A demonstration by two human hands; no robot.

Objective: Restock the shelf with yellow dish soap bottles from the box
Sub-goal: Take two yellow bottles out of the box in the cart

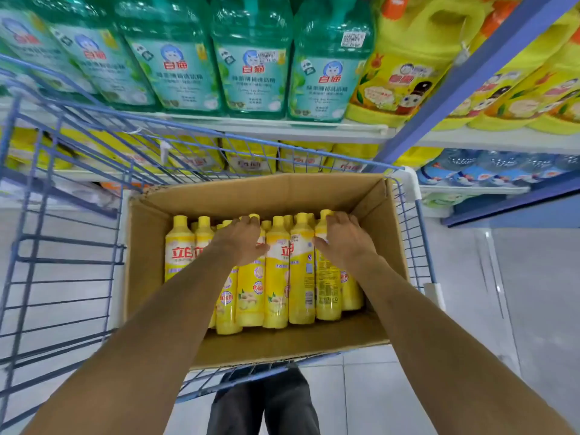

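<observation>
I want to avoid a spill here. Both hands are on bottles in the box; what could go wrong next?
The yellow dish soap bottles lean packed together; pulling some out may topple neighbours. The left hand and right hand grip high, near the caps, so a bottle might slip and fall back into the cardboard box.

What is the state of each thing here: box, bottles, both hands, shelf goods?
cardboard box: open at the top, sitting in the cart.
yellow bottles: capped, standing packed together in the box.
left hand: grips one bottle near its neck.
right hand: grips another bottle near its neck.
green jugs: upright on the shelf.
</observation>
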